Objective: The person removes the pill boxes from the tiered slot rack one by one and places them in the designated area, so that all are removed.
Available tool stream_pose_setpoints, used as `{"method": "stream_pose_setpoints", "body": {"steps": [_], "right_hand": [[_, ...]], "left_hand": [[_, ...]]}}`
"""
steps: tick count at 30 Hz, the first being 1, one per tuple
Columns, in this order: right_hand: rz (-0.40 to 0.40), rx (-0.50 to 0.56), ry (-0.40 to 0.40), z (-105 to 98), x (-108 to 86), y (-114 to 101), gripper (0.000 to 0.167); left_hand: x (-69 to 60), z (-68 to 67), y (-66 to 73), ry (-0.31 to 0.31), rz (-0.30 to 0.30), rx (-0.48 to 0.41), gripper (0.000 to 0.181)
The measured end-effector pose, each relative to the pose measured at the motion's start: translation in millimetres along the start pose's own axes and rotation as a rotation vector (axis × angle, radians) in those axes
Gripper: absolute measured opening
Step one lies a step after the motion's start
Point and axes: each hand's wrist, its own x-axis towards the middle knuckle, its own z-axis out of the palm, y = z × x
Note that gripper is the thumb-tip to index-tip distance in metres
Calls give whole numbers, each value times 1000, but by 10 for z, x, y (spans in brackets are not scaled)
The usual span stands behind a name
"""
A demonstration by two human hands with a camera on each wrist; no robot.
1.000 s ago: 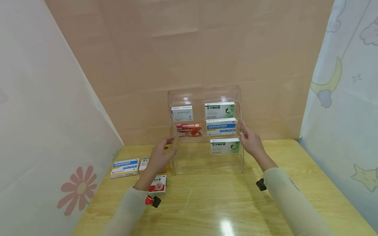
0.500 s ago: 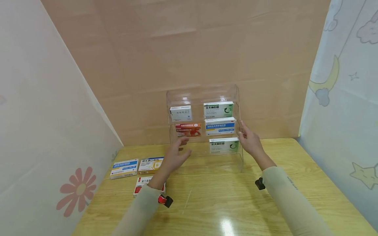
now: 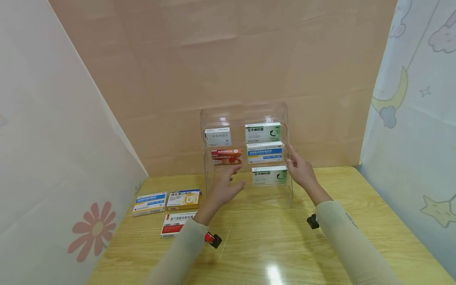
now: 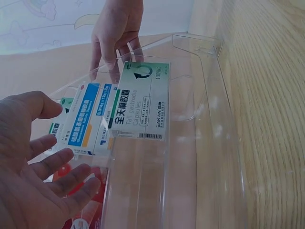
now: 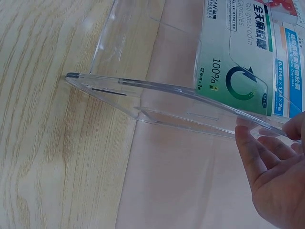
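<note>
A clear acrylic display stand (image 3: 246,109) with tiers stands at the table's back. My right hand (image 3: 303,171) grips its right side edge, the thumb and fingers on either side of it in the right wrist view. My left hand (image 3: 224,189), fingers spread and holding nothing, is in front of the stand's lower left part, below a red medicine box (image 3: 228,156). A white medicine box (image 3: 218,137) leans above that one. On the right side are a green-and-white medicine box (image 3: 263,132), a blue-and-white one (image 3: 265,153) and, lowest, another green-and-white medicine box (image 4: 143,100).
On the wooden table (image 3: 270,233), left of the stand, lie a blue-and-white box (image 3: 149,204), a yellow-and-white vitamin D box (image 3: 183,199) and a red-and-white box (image 3: 172,225). My left sleeve overlaps the last one. Cloth-like walls enclose the table's back and sides.
My left hand has moved right, from the stand's left edge to in front of its lower tier, uncovering more of the boxes on the table. The right hand keeps its grip on the stand.
</note>
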Motion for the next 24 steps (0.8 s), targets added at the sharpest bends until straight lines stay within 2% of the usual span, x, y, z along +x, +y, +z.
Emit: {"method": "stream_pose_setpoints", "body": {"steps": [4, 11, 17, 24], "right_hand": [[-12, 9, -22, 85, 56, -42, 62], [-42, 25, -68, 223, 148, -147, 61], [-36, 24, -100, 223, 178, -153, 62], [-53, 2, -115, 216, 202, -140, 62]], "left_hand": [[15, 16, -29, -14, -42, 61, 57], [38, 48, -95, -7, -81, 93, 55], [129, 142, -150, 10, -121, 121, 55], [235, 219, -210, -14, -158, 172, 56]]}}
